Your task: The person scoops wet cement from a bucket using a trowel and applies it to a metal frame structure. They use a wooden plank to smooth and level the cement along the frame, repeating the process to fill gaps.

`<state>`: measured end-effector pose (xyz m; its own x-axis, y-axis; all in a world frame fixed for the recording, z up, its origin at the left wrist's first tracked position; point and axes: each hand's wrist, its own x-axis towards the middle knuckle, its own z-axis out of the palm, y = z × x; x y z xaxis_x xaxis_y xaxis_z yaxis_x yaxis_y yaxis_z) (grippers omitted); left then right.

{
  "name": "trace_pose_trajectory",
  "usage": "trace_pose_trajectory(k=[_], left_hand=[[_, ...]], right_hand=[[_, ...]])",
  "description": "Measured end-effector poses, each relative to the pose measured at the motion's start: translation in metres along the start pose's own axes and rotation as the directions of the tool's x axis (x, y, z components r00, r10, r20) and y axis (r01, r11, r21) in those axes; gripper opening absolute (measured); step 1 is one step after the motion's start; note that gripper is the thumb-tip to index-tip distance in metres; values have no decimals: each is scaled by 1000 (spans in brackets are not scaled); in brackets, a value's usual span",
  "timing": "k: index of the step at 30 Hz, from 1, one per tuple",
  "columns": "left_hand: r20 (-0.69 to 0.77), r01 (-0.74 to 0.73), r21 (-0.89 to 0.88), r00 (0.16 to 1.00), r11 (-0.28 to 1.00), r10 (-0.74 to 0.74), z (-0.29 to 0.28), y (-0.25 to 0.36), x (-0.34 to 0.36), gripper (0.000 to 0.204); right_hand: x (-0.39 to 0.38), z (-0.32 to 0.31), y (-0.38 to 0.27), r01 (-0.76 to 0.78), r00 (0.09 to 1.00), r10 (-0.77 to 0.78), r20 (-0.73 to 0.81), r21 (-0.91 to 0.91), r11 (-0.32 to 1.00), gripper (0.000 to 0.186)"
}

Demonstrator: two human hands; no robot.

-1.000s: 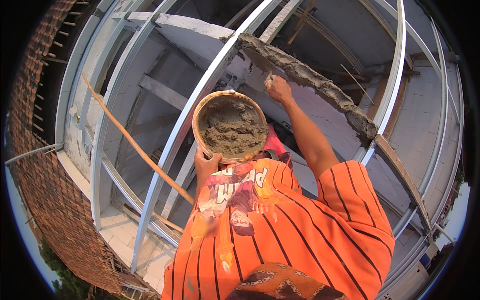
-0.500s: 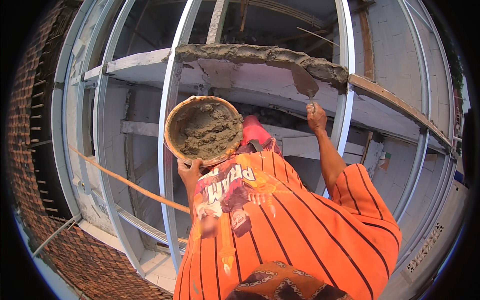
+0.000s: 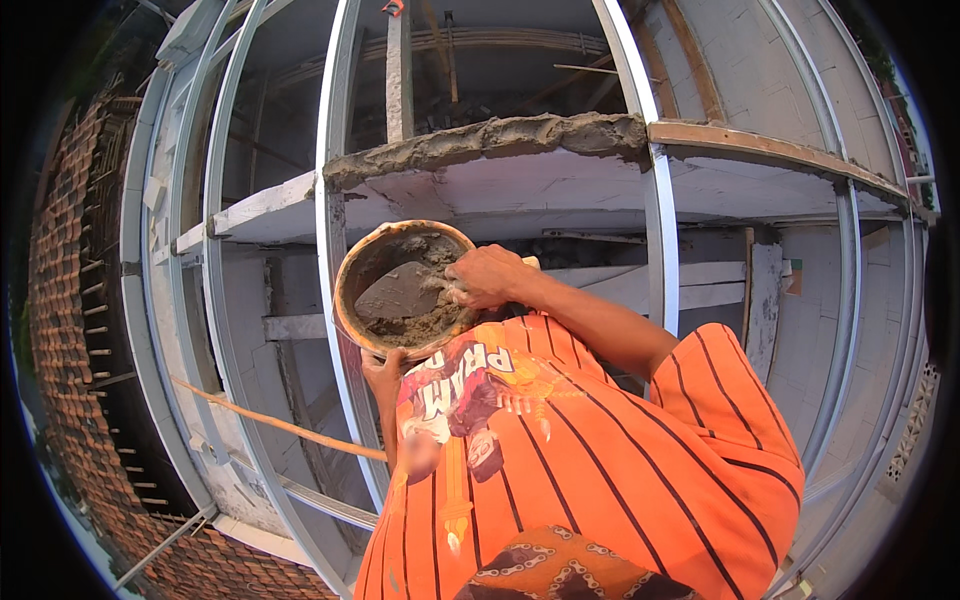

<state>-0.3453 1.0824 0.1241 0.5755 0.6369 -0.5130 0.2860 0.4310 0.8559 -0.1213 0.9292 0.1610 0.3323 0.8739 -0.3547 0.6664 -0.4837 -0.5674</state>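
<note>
My left hand grips the near rim of a round bucket, which is tilted and crusted along its edge. Wet grey mortar lies inside it. In my right hand is a trowel, its flat blade down in the bucket against the mortar; the fingers are wrapped round the handle, mostly hiding it. Beyond the bucket, a rough band of mortar runs along the top of a pale wall.
Light metal beams rise on both sides of me. A wooden board continues the wall top to the right. Tiled roofing slopes away at the left, and a thin bamboo-like pole crosses the lower left.
My right hand has brought the trowel from the mortar band on the wall top down and left into the bucket. My left hand still holds the bucket. The view has shifted somewhat.
</note>
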Motion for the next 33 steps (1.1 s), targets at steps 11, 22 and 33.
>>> trace_pose_trajectory(k=[11,22,33], left_hand=[[44,-113,196,993,974,106,2,3,6,32],[26,-107,154,994,982,105,19,10,5,35],[7,-152,324,987,934,159,26,11,3,36]], right_hand=[[-7,-26,41,-6,998,-2,-55,-152,988,31],[-26,-46,30,-306,941,236,-241,-318,897,33],[18,34,30,-200,973,192,124,55,978,39]])
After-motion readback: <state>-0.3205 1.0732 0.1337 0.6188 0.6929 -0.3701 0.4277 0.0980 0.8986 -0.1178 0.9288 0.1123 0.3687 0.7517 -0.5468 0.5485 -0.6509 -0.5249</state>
